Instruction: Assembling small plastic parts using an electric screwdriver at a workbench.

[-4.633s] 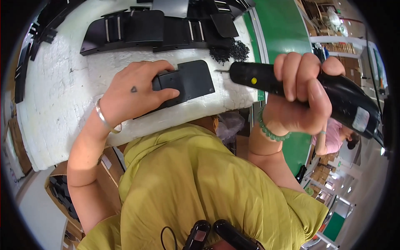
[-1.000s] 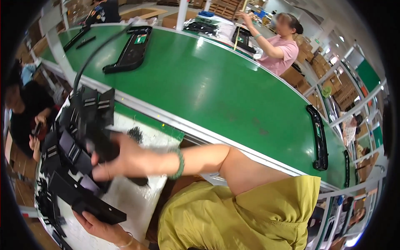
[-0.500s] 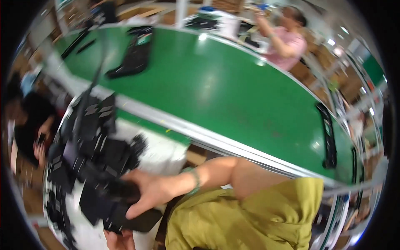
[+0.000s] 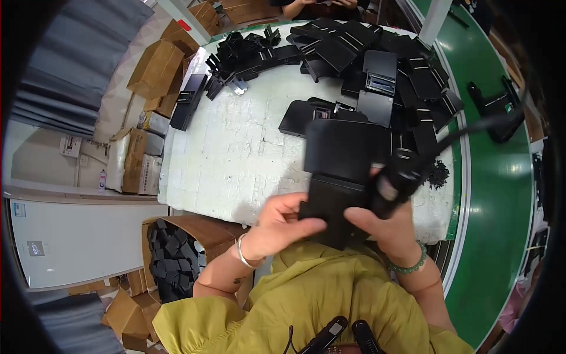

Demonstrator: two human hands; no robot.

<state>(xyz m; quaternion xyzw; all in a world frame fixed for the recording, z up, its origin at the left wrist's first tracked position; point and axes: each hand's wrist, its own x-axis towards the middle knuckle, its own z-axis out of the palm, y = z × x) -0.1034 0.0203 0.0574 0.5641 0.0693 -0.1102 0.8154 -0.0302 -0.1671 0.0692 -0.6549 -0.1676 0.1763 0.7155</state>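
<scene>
My left hand (image 4: 280,227) and my right hand (image 4: 392,230) grip a flat black plastic part (image 4: 345,147) between them, above the near side of the white-covered table. It has a wide upper panel and a narrower lower panel. The left thumb and fingers close on its lower left edge; the right thumb lies on its lower right. A black cylindrical tool on a cable (image 4: 392,186), like a hanging electric screwdriver, covers some of the right fingers; whether they touch it I cannot tell. Similar black parts (image 4: 377,71) lie heaped just beyond.
Small black brackets (image 4: 236,56) are piled at the table's far left. Tiny dark pieces, perhaps screws (image 4: 437,175), lie near its right edge. A green conveyor (image 4: 501,200) runs along the right, carrying a black frame (image 4: 498,112). A carton (image 4: 212,236) of black pieces stands left; another person's hands (image 4: 321,7) show beyond.
My view has swung from the conveyor to the table. My right hand, earlier over the heap of black parts, now grips one part together with my left.
</scene>
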